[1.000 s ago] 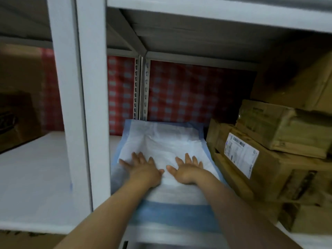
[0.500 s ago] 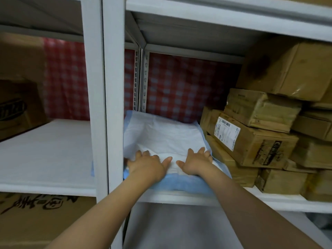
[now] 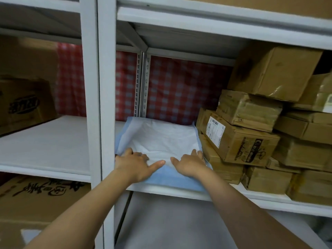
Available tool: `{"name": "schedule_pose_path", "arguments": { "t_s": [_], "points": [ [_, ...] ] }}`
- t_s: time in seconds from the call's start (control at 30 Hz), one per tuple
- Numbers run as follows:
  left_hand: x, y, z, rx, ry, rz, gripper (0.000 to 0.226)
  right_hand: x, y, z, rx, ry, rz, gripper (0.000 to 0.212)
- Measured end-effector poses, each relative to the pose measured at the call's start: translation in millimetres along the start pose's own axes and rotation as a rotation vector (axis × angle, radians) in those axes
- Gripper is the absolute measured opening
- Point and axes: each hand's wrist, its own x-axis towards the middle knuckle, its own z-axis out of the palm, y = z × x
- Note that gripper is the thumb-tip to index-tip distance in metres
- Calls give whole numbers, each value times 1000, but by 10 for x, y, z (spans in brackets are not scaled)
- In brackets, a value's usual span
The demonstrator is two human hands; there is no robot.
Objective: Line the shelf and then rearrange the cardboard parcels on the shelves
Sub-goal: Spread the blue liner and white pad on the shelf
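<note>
One liner (image 3: 161,141) on one shelf (image 3: 172,192); your left grip (image 3: 133,165) and right grip (image 3: 188,164) press it, both spread flat.

White liner sheet (image 3: 161,141) with blue border: lies spread on left part of white shelf (image 3: 179,192), creased, left and right edges curling up, near blue edge at shelf front. Cardboard parcels (image 3: 287,151): brown, taped, piled untidily on right part of same shelf, several tilted. Labelled parcel (image 3: 242,146) leans beside liner's right edge, white label facing left.
</note>
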Motion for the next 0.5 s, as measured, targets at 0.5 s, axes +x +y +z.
{"name": "schedule_pose_path", "arguments": {
  "t_s": [0.5],
  "points": [
    [-265, 143, 301, -7, 334, 115, 35, -409, 427, 227, -77, 274, -471, 35]
  ]
}}
